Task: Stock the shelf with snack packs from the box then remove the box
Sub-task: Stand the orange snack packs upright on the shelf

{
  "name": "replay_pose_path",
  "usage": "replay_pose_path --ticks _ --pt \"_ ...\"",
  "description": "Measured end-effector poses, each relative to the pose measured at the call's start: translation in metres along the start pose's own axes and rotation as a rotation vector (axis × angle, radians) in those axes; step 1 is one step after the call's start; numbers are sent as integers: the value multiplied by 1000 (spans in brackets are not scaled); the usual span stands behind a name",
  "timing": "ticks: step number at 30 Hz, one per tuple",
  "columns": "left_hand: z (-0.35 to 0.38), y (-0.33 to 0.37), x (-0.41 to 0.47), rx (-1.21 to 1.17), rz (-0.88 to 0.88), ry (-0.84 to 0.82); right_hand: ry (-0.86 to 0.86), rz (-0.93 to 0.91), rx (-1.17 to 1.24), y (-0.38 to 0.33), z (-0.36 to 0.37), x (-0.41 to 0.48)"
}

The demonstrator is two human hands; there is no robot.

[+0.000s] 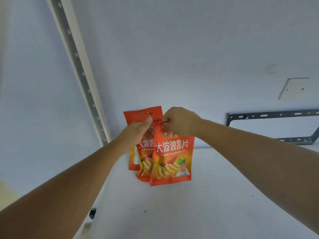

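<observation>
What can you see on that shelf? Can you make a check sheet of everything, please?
Surface: white shelf, with one small dark speck.
Job's things: three orange snack packs, upright and overlapping: front pack, middle pack, back pack; the box is not in view.
Clutter: nothing seen.
Hands: right hand pinches the front pack's top; left hand holds the middle pack's top.
Cables: nothing seen.
Surroundings: slotted rail at left; metal bracket and blank wall plate on the white wall; black clip by the shelf's left edge.
</observation>
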State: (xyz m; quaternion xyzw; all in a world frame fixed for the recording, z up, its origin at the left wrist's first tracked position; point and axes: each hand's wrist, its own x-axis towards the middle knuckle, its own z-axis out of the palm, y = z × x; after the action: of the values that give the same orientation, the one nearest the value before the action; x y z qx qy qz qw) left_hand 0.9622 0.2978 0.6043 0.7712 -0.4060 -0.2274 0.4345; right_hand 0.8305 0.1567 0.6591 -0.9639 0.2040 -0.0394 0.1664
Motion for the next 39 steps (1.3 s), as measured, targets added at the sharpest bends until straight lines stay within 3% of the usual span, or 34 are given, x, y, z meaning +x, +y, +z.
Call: replay_pose_path --ticks 4,10,16,19,21,24,27,31,35,39 --pt "7 -38 -23 63 -95 -3 4 -25 57 -22 19 25" --pt "28 -107 -38 -64 -202 -4 32 -56 141 -37 51 46" --pt "47 -116 -32 0 -208 91 133 -31 456 -19 75 34" --pt "48 -112 -27 62 -201 154 282 79 509 2 96 10" --pt "49 -108 -26 102 -205 201 371 261 452 21 118 -7" --pt "49 -111 -26 129 -219 250 204 521 594 42 151 -30" --pt "47 -115 -27 91 -222 268 -64 583 698 39 180 -43" --pt "51 -119 -31 72 -183 297 1 554 611 26 209 -37" --pt "57 -124 -35 -163 -88 284 44 528 618 19 215 -28" --pt "68 -149 -26 -110 -140 237 59 500 583 17 222 -19"
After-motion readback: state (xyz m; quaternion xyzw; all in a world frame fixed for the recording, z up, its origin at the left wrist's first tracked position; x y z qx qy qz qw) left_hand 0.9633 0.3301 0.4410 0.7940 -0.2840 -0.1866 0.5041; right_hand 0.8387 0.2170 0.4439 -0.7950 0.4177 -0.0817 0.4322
